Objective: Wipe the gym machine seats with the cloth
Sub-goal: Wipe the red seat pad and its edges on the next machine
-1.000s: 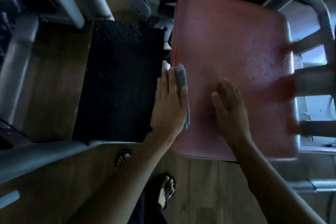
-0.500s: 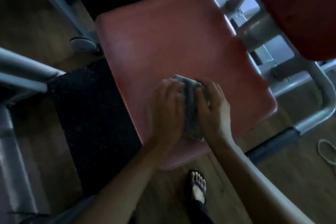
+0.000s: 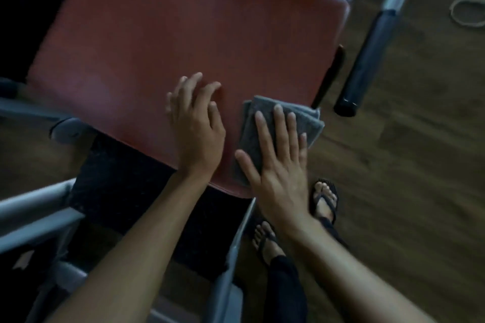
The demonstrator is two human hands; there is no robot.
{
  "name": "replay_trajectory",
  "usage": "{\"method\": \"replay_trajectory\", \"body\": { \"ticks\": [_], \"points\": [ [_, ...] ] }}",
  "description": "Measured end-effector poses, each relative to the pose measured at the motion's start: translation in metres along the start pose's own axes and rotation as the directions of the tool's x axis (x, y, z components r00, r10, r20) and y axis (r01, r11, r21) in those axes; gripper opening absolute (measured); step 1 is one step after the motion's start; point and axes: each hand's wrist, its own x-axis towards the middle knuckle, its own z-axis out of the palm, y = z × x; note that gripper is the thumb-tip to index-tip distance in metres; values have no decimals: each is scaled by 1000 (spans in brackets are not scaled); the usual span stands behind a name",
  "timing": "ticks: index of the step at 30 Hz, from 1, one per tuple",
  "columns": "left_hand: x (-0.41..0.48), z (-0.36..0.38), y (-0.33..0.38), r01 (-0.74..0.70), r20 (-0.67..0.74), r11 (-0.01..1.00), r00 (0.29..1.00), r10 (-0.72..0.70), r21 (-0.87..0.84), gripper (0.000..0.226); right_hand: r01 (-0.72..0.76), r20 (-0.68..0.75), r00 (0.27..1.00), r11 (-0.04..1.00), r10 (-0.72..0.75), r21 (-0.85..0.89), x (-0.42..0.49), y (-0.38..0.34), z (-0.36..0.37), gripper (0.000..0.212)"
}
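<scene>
Nearest to you, your two forearms reach up from the bottom edge, and your feet in dark flip-flops [image 3: 324, 200] stand on the wooden floor [image 3: 409, 165] beside the grey frame rail [image 3: 236, 238] of the machine.

Your right hand [image 3: 278, 165] lies flat on the grey cloth [image 3: 265, 136], fingers straight and spread, pressing it down rather than gripping it. The folded cloth sits at the near right corner of the red seat [image 3: 183, 34], and its far right edge hangs out past the seat's side over the floor.

Your left hand [image 3: 196, 123] rests directly on the seat just to the left of the cloth, not touching it. Its fingers are loosely bent with the tips on the red padding, and it grasps nothing.

Below the seat's near edge, a black textured foot plate [image 3: 126, 191] lies between grey frame tubes.

Further out, the red pad stretches up and to the left, blurred by motion. Past its right side a grey bar with a dark foam handle [image 3: 367, 60] slants over the floor, and a pale loop of cord [image 3: 467, 13] lies on the boards at the far right.
</scene>
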Motion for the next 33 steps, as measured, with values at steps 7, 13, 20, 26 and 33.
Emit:
{"method": "replay_trajectory", "body": {
  "ticks": [7, 13, 20, 26, 33],
  "points": [
    [27, 17, 30, -342, 342, 937, 874, 344, -66, 46, -385, 122, 843, 430, 523, 817, -47, -41, 12, 78],
    [19, 35, 34, -418, 360, 906, 858, 368, 72, 50, -466, 336, 765, 113, 549, 877, -65, -47, 11, 82],
    [17, 40, 35, -407, 313, 909, 878, 363, 86, 50, -377, 290, 755, 27, 588, 926, -4, -4, 6, 62],
    [16, 38, 37, -396, 315, 916, 880, 357, 68, 49, -411, 344, 808, 38, 479, 911, -49, -12, 4, 61],
    [16, 40, 37, -392, 295, 918, 886, 356, 69, 49, -374, 319, 820, 23, 475, 927, -32, -2, 0, 59]
  ]
}}
